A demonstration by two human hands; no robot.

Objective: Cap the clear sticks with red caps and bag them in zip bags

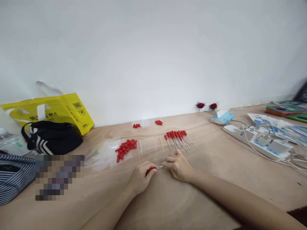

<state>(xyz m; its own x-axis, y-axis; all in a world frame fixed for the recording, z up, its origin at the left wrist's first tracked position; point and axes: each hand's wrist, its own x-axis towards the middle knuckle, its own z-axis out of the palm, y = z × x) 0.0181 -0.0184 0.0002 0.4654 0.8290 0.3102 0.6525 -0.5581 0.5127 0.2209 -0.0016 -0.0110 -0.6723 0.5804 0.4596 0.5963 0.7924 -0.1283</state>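
My left hand point(141, 176) is closed around a red rubber dropper bulb point(151, 170). Between the fingertips of my right hand point(178, 166) is a thin clear dropper tube point(160, 167), and its near end meets the bulb's mouth; how deep it sits I cannot tell. Just beyond my hands lies a row of loose clear tubes point(146, 146), with a pile of red bulbs point(125, 148) to its left. On its right, droppers with red bulbs on their tubes point(179, 139) lie side by side. A single tube point(161, 144) rests between the two rows.
Small bags with red bulbs point(144, 124) lie by the wall. At left are a yellow bag point(72, 111), a black pouch point(57, 137) and a striped cloth item point(16, 175). A power strip point(259, 143) with cables, a tissue pack point(223, 117) and papers point(275, 126) occupy the right.
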